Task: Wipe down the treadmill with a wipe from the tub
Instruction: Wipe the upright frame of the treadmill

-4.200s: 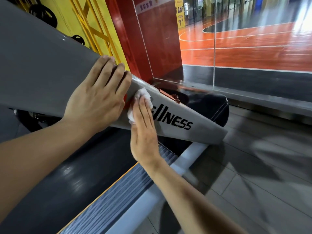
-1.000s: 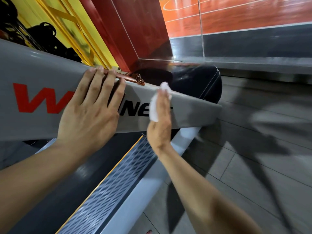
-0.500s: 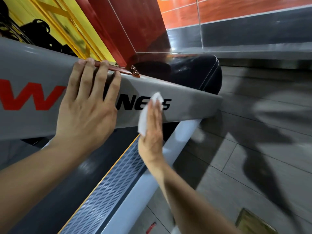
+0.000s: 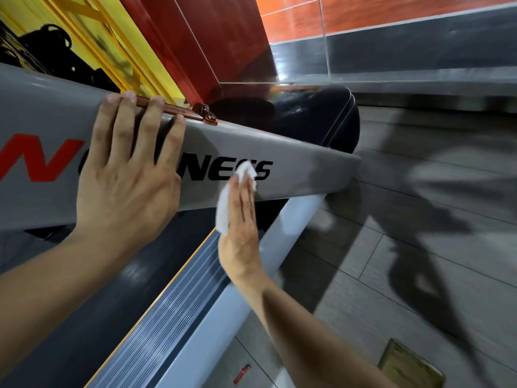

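R hand lies flat w/ fingers straight and together, pressing a white wipe against the side of the treadmill's grey upright. The wipe is folded under the palm and fingers; its top edge pokes out above the fingertips and covers part of the black lettering, approx over the first "S". Its lower end hangs out left of the palm, below the upright's bottom edge. The hand doesn't curl round the wipe, just pushes it onto the surface.

L hand is also flat and spread on the same upright, further left, fingers straight, w/ fingertips reaching the top edge and touching a thin copper-coloured strip that runs along it. The palm hides the start of the black lettering; a big red letter shows left of the wrist. It holds nothing.

Below the hands: dark treadmill belt, then a ribbed grey side rail w/ a yellow line on its inner edge, then a smooth pale outer frame. A black motor hood sits behind the upright's far end. Grey tiled floor at right, blurred, w/ dark shadows. Red panel and yellow frame at the back.
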Tool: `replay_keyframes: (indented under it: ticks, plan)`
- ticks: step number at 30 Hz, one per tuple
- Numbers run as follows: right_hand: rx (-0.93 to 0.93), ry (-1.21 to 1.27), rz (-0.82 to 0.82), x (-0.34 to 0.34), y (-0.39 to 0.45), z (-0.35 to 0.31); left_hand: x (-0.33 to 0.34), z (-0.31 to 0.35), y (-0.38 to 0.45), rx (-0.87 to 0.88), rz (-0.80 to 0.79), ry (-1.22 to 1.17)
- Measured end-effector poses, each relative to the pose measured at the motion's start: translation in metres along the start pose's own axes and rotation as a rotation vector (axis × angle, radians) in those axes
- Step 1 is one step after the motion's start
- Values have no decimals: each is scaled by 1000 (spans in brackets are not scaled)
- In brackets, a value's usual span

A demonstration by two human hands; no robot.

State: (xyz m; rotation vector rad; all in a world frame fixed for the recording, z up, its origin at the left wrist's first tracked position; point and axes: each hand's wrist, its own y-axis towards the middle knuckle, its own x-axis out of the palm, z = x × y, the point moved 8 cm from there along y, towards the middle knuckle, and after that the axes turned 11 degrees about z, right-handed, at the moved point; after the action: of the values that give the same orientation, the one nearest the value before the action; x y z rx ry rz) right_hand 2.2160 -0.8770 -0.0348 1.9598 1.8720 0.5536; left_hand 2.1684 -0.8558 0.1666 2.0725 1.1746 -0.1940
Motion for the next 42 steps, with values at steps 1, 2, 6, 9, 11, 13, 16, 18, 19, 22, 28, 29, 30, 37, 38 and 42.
replay_keyframes:
  ticks: [1, 2, 6, 9, 11, 13, 16, 18, 19, 22, 28, 29, 30, 37, 38, 42]
  plan:
    - [89, -21, 47, -6, 1, 23, 0, 0, 0, -4, -3, 1]
    - [187, -24, 98, -15, 3, 37, 1, -1, 0, -10, -4, 4]
    - [81, 16, 73, -7, 6, 5, 3, 2, 0, -17, -11, 7]
    - [-220, 49, 25, 8, -5, -42, 3, 1, -1, -20, -8, -1]
    - [-311, 27, 23, 11, -4, -35, 2, 1, 0, -23, -7, -7]
    - [-316, -35, 27, 8, 1, -16, 2, 2, 0, -23, -9, -6]
    - [-217, -121, 22, 5, 5, 13, 0, 2, 1, -26, -17, -1]
    - [3, -122, 19, -2, 12, 45, -1, 2, 2, -29, -19, -10]
    - [148, -83, 36, -9, 17, 64, -1, 4, 3, -24, -16, -20]
    - [366, -9, 89, -27, 43, 100, 5, 25, 6, 68, 0, -71]
    - [180, 48, 72, -36, 110, 91, 46, 103, 21, 220, -35, -172]
    - [63, 82, 47, -33, 121, 83, 55, 113, 26, 207, -35, -176]
    - [-38, 132, 8, -30, 133, 77, 63, 121, 33, 189, -33, -181]
    - [90, 27, -123, -42, 178, 148, 107, 146, 44, 132, -61, -176]
    - [173, 1, -138, -44, 181, 171, 110, 148, 43, 137, -59, -182]
    - [279, -54, -118, -59, 193, 235, 123, 163, 47, 158, -77, -208]
